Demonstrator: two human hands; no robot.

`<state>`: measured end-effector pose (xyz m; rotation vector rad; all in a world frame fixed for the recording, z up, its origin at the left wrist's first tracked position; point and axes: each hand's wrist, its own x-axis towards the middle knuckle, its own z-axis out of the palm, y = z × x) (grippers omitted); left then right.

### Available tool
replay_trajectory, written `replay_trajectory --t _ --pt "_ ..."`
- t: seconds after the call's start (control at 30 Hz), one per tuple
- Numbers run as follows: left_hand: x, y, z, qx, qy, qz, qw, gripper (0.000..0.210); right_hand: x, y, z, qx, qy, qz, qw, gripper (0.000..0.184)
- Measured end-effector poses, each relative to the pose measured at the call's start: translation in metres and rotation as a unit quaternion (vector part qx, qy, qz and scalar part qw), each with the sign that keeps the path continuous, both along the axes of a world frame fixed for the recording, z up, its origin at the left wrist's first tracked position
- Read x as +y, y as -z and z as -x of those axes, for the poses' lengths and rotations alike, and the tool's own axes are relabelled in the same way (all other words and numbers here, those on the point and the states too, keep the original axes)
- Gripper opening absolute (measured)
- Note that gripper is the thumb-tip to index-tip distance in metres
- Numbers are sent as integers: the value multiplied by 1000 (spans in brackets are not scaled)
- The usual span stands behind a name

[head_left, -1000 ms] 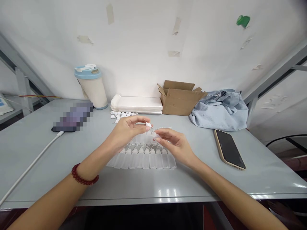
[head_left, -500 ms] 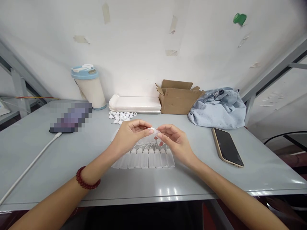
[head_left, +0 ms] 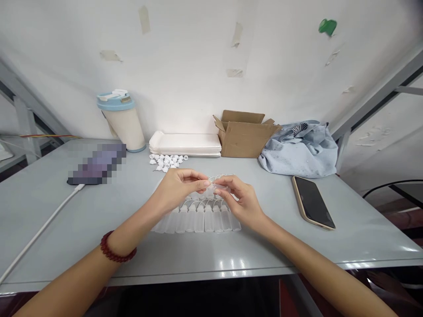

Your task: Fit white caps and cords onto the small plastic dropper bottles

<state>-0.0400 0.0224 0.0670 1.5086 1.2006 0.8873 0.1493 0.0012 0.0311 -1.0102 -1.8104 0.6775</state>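
Note:
My left hand (head_left: 180, 187) is closed in a pinch on a small white cap (head_left: 210, 182), most of it hidden by the fingertips. Facing it, my right hand (head_left: 243, 196) grips a small translucent plastic bottle (head_left: 218, 187) between thumb and fingers, its neck end pointing at the cap. Whether cap and bottle touch, I cannot tell. Below both hands, a row of translucent bottles (head_left: 198, 220) with white tops and thin curved loops lies side by side on the table. More such bottles lie behind them, partly covered by my hands.
Loose white caps (head_left: 167, 162) form a pile before a stack of white trays (head_left: 190, 141). An open cardboard box (head_left: 244, 138) and blue cloth (head_left: 300, 152) stand at back right. A phone (head_left: 313, 202) lies right; a charging phone (head_left: 99, 165) and a tumbler (head_left: 124, 125) are left.
My hands have dropped slightly, and the fingertips have closed further round the cap and the bottle neck. Less of the white cap shows now. The things on the table have not moved.

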Motion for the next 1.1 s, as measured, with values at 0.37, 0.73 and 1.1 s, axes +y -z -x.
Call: replay_trajectory --t 0.37,0.73,1.1 --pt "-3 4 -5 -101 5 -19 995 22 -2 -13 4 184 -47 157 969 16" --pt "-3 5 -7 -127 6 37 991 20 0 -6 2 51 -84 55 994 29" --pt "-3 5 -6 -160 9 47 986 20 0 -3 3 100 -44 72 991 22"
